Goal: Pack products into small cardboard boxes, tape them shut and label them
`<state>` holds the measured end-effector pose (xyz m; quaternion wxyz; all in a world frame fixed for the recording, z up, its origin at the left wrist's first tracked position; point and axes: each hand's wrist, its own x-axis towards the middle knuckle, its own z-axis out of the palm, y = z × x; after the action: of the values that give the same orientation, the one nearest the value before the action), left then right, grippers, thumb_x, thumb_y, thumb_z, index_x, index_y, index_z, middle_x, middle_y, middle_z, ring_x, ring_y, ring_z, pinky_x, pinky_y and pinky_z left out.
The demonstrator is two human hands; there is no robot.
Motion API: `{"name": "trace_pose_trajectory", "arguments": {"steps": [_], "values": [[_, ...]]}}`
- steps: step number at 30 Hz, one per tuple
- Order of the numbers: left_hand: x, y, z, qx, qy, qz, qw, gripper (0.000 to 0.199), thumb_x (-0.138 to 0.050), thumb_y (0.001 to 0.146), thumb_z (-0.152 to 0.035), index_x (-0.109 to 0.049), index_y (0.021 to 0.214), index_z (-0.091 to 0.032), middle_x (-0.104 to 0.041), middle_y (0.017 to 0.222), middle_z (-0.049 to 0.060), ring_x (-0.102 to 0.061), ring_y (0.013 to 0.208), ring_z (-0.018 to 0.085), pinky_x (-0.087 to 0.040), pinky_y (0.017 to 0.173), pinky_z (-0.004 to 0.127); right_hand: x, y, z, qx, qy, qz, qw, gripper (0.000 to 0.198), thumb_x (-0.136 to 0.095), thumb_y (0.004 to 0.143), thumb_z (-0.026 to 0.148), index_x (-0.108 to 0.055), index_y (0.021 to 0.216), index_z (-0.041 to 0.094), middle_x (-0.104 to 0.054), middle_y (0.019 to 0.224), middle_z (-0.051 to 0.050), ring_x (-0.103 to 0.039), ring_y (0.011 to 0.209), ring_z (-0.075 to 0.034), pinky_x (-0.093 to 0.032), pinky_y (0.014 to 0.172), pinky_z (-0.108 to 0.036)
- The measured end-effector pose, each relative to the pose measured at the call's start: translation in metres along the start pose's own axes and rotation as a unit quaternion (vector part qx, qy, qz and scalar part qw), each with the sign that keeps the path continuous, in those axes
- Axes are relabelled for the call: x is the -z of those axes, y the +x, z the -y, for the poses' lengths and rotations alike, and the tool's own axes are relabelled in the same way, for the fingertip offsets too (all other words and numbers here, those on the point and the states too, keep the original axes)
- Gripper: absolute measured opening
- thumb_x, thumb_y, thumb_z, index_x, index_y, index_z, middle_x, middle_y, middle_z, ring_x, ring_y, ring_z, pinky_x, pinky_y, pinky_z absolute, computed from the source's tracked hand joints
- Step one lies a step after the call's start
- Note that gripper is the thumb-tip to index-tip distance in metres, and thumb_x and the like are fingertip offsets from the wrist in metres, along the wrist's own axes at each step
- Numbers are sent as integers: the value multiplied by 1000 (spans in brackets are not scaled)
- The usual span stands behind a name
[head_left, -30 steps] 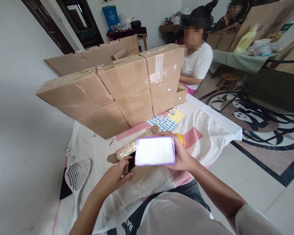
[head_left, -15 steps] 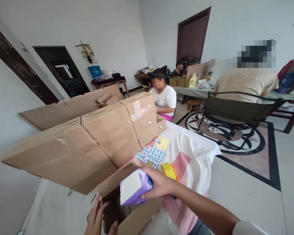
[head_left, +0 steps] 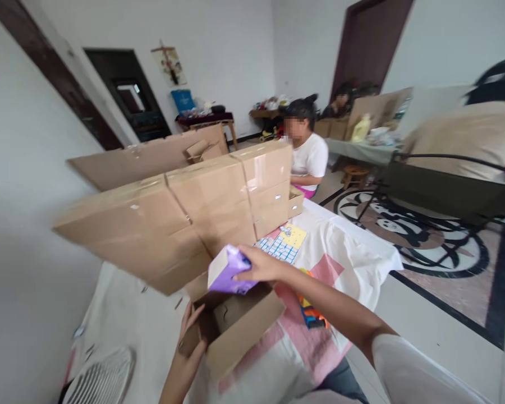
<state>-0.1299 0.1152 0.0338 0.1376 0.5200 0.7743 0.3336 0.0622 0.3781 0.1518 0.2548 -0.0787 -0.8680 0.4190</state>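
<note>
My right hand (head_left: 258, 264) is closed around a purple and white soft pack of tissues (head_left: 229, 276), held above the far part of an open cardboard box (head_left: 242, 331). The pack is tilted, its white end facing left. My left hand (head_left: 189, 339) grips the left wall of the box, thumb and fingers on either side of the edge. A dark curved mark or strand shows on the box floor. Beyond my right forearm lies a tape dispenser (head_left: 313, 311) in yellow, orange and blue, partly hidden by the arm.
Tall taped cardboard boxes (head_left: 210, 202) form a wall behind the open box. A blue-and-yellow patterned sheet (head_left: 284, 242) lies on the cloth-covered table (head_left: 345, 241). A white slatted object (head_left: 103, 379) is at lower left. One person (head_left: 311, 151) sits beyond the boxes, another on a chair (head_left: 441, 193).
My view has turned left and down, so the scene sits further right. My right hand still holds the tissues, now over the box's far side. More of my left hand and the box interior shows.
</note>
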Motion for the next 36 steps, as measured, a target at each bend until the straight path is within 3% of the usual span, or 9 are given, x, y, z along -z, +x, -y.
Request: {"name": "trace_pose_trajectory", "arguments": {"steps": [4,7,10,16,21,24,29,33,36], "values": [[3,-5,-17,5,-128,-11,992,60,-47,95,-54,-45,148,-27,-13,172,6,-20,156,29,-30,124,45,-1,15,-16,-104,152,-44,982,61,-83,74,39,-58,125,14,-68,113,-7,-64,103,-25,-51,90,-36],[-1,-8,-24,51,-176,-23,983,63,-49,94,-45,-38,153,-27,-7,173,5,-12,158,28,-20,128,45,-4,15,-20,-157,231,-73,957,61,-84,74,36,-60,126,15,-70,116,-8,-65,106,-25,-52,91,-36],[-9,-13,-24,99,-207,-55,972,69,-47,95,-47,-29,158,-26,-3,173,4,-10,158,26,-20,128,43,-10,11,-19,-194,296,-106,929,61,-84,73,35,-62,127,18,-71,117,-8,-66,106,-25,-54,87,-34],[-26,-29,-21,191,-352,-186,897,74,-66,85,-54,-42,150,-27,-39,162,9,-36,150,30,-30,123,47,-17,8,-10,-241,387,-172,874,58,-85,65,27,-66,120,21,-75,107,-5,-69,96,-23,-55,80,-31],[-27,-41,-23,218,-368,-202,881,72,-69,83,-53,-46,145,-25,-47,155,11,-48,141,32,-40,117,49,-25,-3,10,-230,420,-201,855,54,-79,62,19,-67,114,21,-76,101,-2,-68,92,-23,-54,80,-32],[-27,-43,-26,222,-368,-201,880,67,-72,80,-51,-54,139,-23,-57,146,11,-52,137,31,-40,117,50,-34,-11,23,-197,460,-222,837,51,-79,61,18,-67,111,21,-76,102,-2,-67,99,-24,-53,87,-34],[-29,-42,-31,224,-335,-228,886,54,-68,82,-53,-65,124,-20,-68,127,11,-62,122,28,-46,111,48,-48,-29,43,-202,584,-253,744,52,-79,77,34,-62,125,23,-73,120,-5,-65,115,-27,-53,99,-41],[-16,-47,-50,248,-215,-332,884,67,-76,76,-51,-58,131,-18,-60,129,14,-58,116,30,-47,103,52,-56,-54,60,-259,546,-270,750,68,-86,72,29,-57,133,22,-71,121,-6,-64,117,-26,-51,104,-39],[2,-48,-77,132,-36,-410,902,38,-69,87,-43,-65,115,-19,-64,112,12,-59,109,26,-48,99,47,-62,-69,69,-308,499,-303,751,88,-89,67,30,-45,144,27,-69,121,-5,-63,117,-25,-54,98,-37]]}}
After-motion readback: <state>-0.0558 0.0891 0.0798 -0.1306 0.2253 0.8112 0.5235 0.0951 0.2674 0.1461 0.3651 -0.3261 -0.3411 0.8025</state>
